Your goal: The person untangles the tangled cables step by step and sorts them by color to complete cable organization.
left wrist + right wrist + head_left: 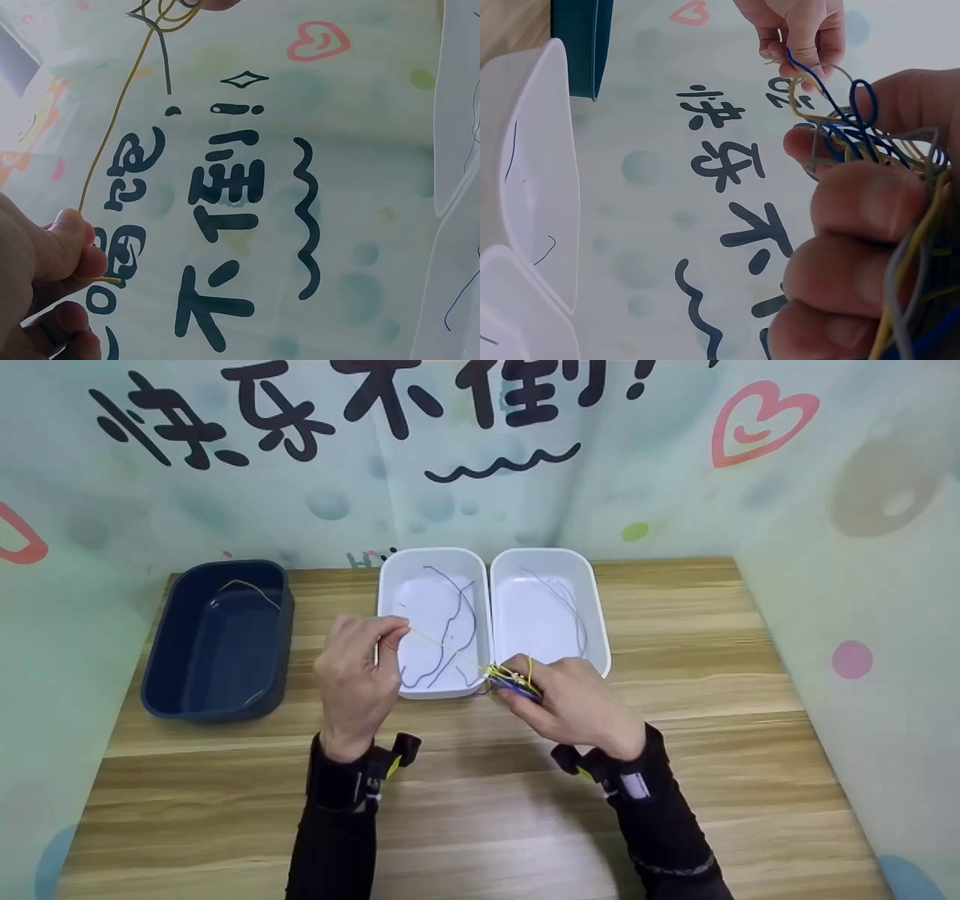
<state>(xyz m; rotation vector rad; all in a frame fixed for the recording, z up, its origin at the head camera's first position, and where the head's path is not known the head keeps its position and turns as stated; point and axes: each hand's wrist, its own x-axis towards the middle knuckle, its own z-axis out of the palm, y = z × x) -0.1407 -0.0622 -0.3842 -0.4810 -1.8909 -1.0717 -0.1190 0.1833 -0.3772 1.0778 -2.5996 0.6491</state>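
Observation:
A tangled bundle of thin yellow, blue and grey wires (862,139) is gripped in my right hand (574,701), just in front of the two white bins. My left hand (356,682) pinches one yellow wire (112,127) between thumb and forefinger, and a short end of it sticks out below the thumb. That wire runs taut from the left fingertips to the bundle in the right hand. In the left wrist view a grey wire end dangles from the bundle. Part of the bundle is hidden inside the right fist.
A white bin (386,585) behind the hands holds several blue wires. The white bin (600,622) beside it, touching, has thin grey wires. To the left, a dark blue bin (281,660) contains yellow wire pieces. All stand on a wooden table (705,660) before a printed backdrop.

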